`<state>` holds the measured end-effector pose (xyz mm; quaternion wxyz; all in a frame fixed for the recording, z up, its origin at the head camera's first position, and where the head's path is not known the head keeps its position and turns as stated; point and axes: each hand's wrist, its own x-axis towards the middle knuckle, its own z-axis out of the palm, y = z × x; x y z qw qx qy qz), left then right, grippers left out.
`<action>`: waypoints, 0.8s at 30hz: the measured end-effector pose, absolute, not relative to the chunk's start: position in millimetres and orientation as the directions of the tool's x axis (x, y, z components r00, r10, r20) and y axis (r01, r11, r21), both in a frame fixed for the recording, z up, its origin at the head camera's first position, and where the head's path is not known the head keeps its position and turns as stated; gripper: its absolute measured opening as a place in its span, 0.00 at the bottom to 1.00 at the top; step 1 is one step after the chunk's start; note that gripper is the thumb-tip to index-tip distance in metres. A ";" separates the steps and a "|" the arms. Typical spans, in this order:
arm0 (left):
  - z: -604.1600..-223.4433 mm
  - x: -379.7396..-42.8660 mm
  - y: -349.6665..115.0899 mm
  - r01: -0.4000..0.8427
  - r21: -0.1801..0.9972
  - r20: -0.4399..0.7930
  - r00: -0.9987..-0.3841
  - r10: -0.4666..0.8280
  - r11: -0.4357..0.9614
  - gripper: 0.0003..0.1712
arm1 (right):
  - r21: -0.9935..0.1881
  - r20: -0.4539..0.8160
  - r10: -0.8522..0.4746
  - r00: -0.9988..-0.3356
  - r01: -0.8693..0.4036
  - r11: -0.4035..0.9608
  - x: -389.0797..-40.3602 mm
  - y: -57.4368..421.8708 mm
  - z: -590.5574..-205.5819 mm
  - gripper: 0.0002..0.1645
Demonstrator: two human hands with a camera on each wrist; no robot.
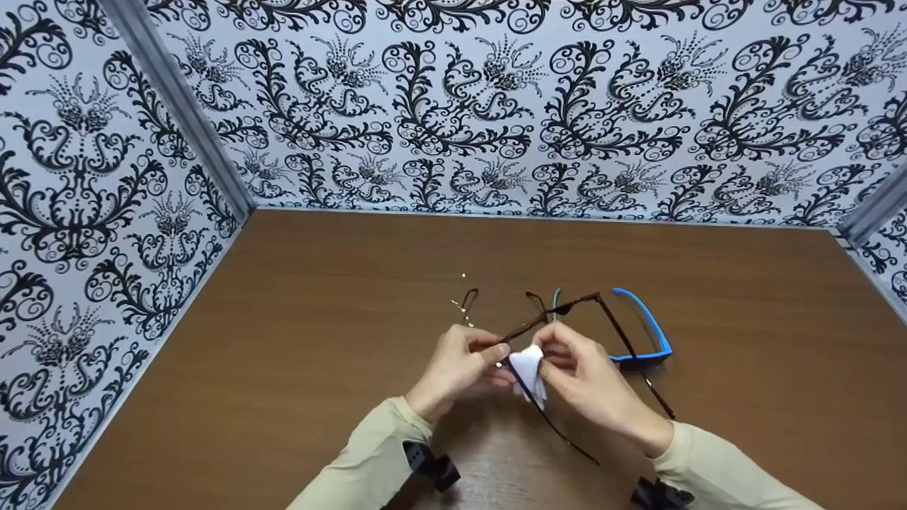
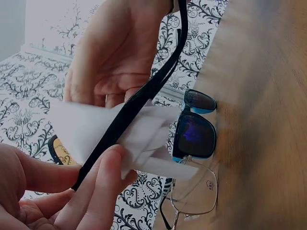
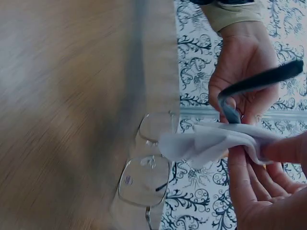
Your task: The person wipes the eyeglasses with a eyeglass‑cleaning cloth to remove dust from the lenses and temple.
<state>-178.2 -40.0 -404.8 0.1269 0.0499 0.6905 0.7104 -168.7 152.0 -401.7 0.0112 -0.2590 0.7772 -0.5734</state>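
Note:
Dark-framed glasses point(image 1: 620, 326) with their temples unfolded are held up over the table. My left hand point(image 1: 460, 365) pinches the frame by its left hinge. In my right hand point(image 1: 584, 375) a white cloth point(image 1: 526, 368) is pinched between thumb and fingers, right at the left lens. The left wrist view shows the cloth point(image 2: 148, 136) on both sides of the dark temple point(image 2: 129, 112), with a yellow-tinted lens point(image 2: 62, 151) beyond it. Most of the lens near the cloth is hidden by the cloth and fingers.
Blue-and-black sunglasses point(image 1: 659, 340) lie on the brown table point(image 1: 319, 319) just behind my right hand. Beside them are thin metal-rimmed glasses point(image 3: 144, 179), largely hidden by my hands in the head view. Patterned walls point(image 1: 496, 106) border the table at the back and sides.

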 end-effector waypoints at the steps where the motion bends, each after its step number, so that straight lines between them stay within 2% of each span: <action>1: -405.0 -178.4 -40.3 -0.114 0.993 -0.106 -0.963 0.247 -0.019 0.11 | -0.889 0.287 -0.435 -0.854 -0.406 0.211 -167.8 154.5 -402.6 0.07; 8: -402.1 -181.6 -45.7 -0.092 0.994 -0.077 -0.970 0.229 -0.056 0.11 | -0.823 0.386 -0.522 -0.761 -0.539 0.177 -157.2 173.2 -412.0 0.16; 13: -398.9 -183.3 -50.9 -0.067 0.997 -0.056 -0.974 0.222 -0.042 0.10 | -0.690 0.521 -0.607 -0.601 -0.714 0.115 -153.8 186.8 -417.6 0.22; 16: -397.7 -183.5 -54.0 -0.069 0.997 -0.061 -0.975 0.212 -0.029 0.10 | -0.648 0.545 -0.659 -0.519 -0.759 0.062 -155.0 193.8 -417.5 0.23; 24: -397.7 -185.7 -59.2 -0.099 0.994 -0.086 -0.975 0.203 -0.055 0.11 | -0.630 0.517 -0.725 -0.454 -0.776 0.037 -154.3 210.6 -409.7 0.24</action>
